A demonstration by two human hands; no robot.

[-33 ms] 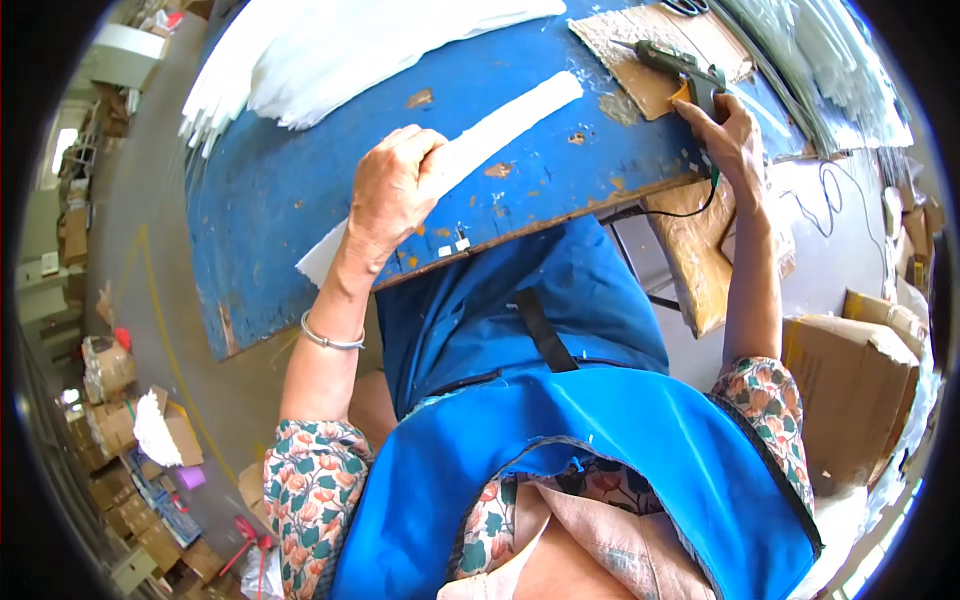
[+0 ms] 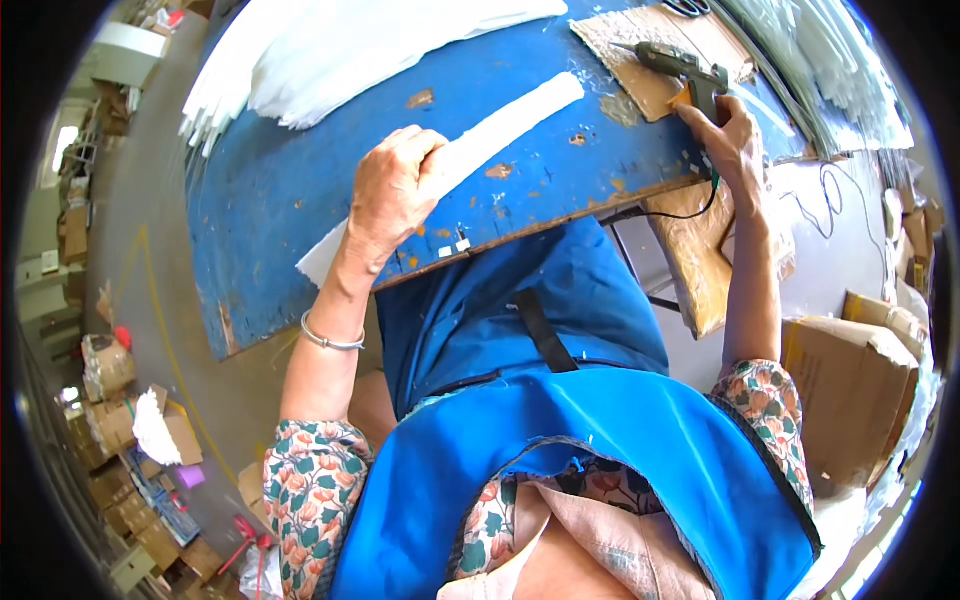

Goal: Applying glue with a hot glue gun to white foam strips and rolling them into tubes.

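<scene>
My left hand [image 2: 390,190] is curled over a long white strip [image 2: 510,115] that lies slantwise on the worn blue table [image 2: 270,200], with the strip's near end sticking out past the table's front edge. My right hand [image 2: 730,140] grips the handle of a dark glue gun [image 2: 675,62]. The gun rests on a cardboard sheet [image 2: 640,30] at the table's far right. About a hand's width of bare table lies between the strip's far end and the gun.
A heap of white strips [image 2: 330,50] covers the far left of the table, and pale translucent strips [image 2: 820,60] lie at the far right. A black cable [image 2: 690,210] hangs below the table edge. Cardboard boxes [image 2: 850,390] stand on my right, more clutter on the left floor [image 2: 120,420].
</scene>
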